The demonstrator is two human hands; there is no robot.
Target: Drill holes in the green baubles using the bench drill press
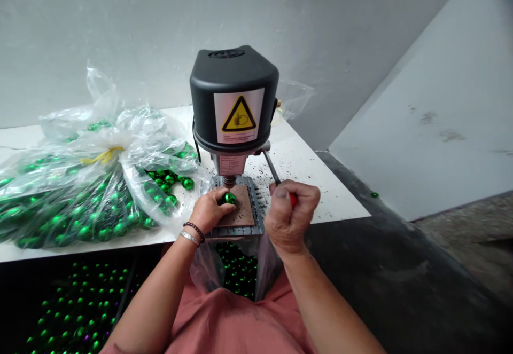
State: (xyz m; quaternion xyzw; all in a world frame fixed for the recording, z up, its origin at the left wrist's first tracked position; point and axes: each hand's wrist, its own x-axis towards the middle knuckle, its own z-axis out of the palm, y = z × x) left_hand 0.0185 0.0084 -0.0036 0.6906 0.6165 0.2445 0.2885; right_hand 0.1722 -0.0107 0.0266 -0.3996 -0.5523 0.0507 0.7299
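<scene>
A black drill press (234, 92) with a yellow warning label stands on the white table. Under its chuck, my left hand (210, 210) pinches a shiny green ball (230, 198) between thumb and fingers, on a brown board (244, 212) that lies on the grey machine base (240, 231). The bit comes down to the top of the ball; whether it has entered the ball I cannot tell. My right hand (290, 212) is wrapped round the red-tipped feed lever (271, 167) on the machine's right side.
A clear plastic bag (132, 151) of green balls, tied with yellow string, covers the table's left side. Loose green balls (168, 180) spill from it. Dark shavings dot the white table (320, 194). More green balls (236, 271) lie below the table edge, and one ball (374, 195) is on the floor.
</scene>
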